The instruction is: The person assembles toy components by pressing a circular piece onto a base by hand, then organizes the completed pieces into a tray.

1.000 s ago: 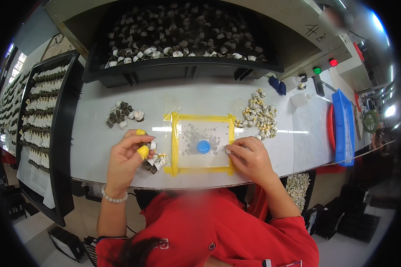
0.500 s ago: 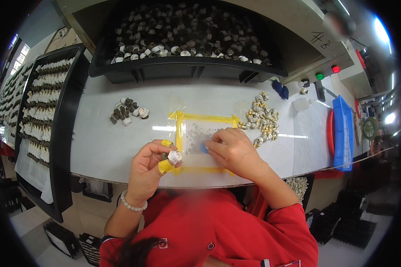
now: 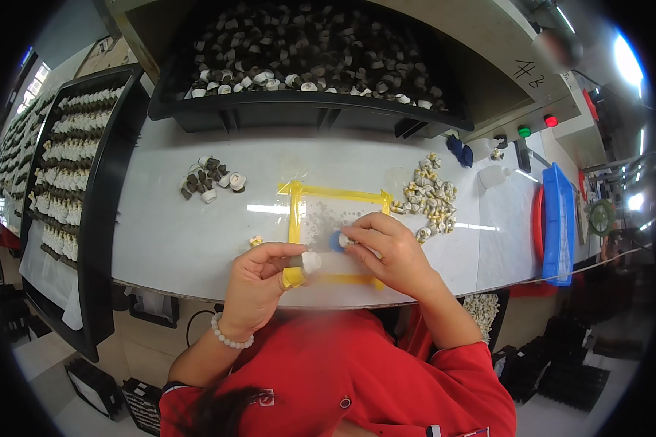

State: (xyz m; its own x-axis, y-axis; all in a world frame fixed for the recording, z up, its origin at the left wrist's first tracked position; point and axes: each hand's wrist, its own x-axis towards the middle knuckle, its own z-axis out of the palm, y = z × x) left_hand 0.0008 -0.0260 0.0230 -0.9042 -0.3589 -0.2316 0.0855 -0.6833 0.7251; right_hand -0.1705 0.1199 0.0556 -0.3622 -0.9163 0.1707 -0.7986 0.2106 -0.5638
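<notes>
My left hand pinches a small cup-shaped white piece with a dark base, its thumb wrapped in yellow tape. Close by on the right, my right hand has its thumb and fingers closed on a small white piece. That piece is at a small blue disc inside a yellow tape frame stuck to the table. Dark spots mark the surface within the frame. A single yellow-and-white piece lies just beyond my left fingers.
A loose group of dark-and-white pieces lies at left; a yellow-and-white pile lies at right. Behind stands a large black bin of pieces. A black tray with rows is far left. A white bottle and blue tray stand right.
My left hand has moved right toward the tape frame, carrying the cup-shaped piece and turning it. A white piece now shows in my right fingertips, and the lone yellow-and-white piece is visible.
</notes>
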